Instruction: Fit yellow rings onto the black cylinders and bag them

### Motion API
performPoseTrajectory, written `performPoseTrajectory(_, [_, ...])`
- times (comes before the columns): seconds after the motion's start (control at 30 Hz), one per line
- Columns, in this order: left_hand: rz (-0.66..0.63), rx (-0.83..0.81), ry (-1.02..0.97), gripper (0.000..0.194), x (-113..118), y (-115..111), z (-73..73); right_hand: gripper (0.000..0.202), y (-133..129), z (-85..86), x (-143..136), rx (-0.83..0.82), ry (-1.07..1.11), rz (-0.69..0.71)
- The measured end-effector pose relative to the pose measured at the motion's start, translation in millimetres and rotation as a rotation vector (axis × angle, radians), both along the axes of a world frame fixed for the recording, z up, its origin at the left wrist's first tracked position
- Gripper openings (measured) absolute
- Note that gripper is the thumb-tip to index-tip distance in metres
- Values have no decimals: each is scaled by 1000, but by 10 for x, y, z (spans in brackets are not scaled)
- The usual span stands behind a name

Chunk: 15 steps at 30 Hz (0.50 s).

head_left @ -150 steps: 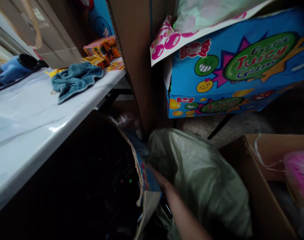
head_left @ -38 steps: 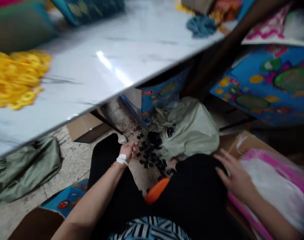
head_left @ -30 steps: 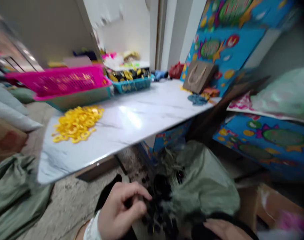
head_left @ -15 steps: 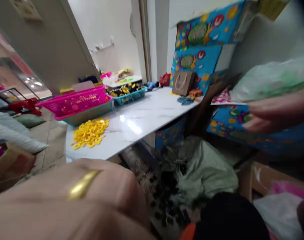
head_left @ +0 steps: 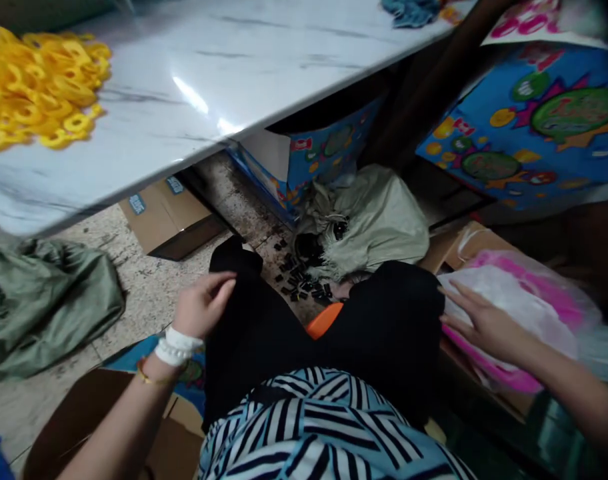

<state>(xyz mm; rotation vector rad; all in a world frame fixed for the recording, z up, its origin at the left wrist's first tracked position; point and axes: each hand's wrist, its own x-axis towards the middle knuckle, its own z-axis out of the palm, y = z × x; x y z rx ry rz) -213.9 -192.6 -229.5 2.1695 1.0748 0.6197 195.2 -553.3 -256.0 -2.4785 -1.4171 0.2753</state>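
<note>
My left hand [head_left: 204, 307], with white bands and beads at the wrist, rests by my left thigh. Its fingers are loosely bent, with a gap at the thumb and nothing seen in them. My right hand [head_left: 479, 317] is open beside my right knee, fingers apart and empty. Just beyond it lies a clear plastic bag [head_left: 514, 310] with pink showing, on an open cardboard box [head_left: 464, 243]. Small black pieces [head_left: 304, 280] spill onto the floor from a grey-green woven sack [head_left: 384, 213] between and beyond my knees.
A white marble-patterned table [head_left: 159, 153] crosses the front, bearing a heap of yellow ring-shaped pieces [head_left: 44, 87]. Blue printed cartons [head_left: 549, 127] stand at the right. A brown carton [head_left: 169, 213] sits under the table. Green sacking [head_left: 49, 307] and an open box [head_left: 84, 407] lie at left.
The view has tilted down from the room to my lap. My left hand, previously close to the camera, is now by my thigh; the right hand has lowered beside my knee.
</note>
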Motion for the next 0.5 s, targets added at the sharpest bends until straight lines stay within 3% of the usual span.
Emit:
performPoseTrajectory(0.07, [-86, 60, 118, 43, -221, -254, -394, 64, -329, -431, 185, -125, 22, -64])
performPoseTrajectory(0.1, [-135, 128, 188, 49, -297, -402, -533, 63, -479, -530, 269, -149, 16, -122])
performPoseTrajectory(0.17, [-127, 270, 342, 50, -347, -631, -691, 59, -676, -520, 421, -157, -14, -243])
performPoseTrajectory(0.23, [-136, 386, 458, 50, -263, -670, -736, 53, -708, -349, 563, -141, -51, -338])
performPoseTrajectory(0.37, [-264, 524, 622, 51, 181, -203, -740, 41, -513, -43, 822, -87, -42, -410])
performPoseTrajectory(0.43, [-366, 499, 646, 52, 494, 84, -753, 40, -455, -38, 911, -47, -28, -449])
performPoseTrajectory(0.5, [-499, 387, 573, 56, 835, 233, -772, 54, -492, -145, 948, -19, -26, -541])
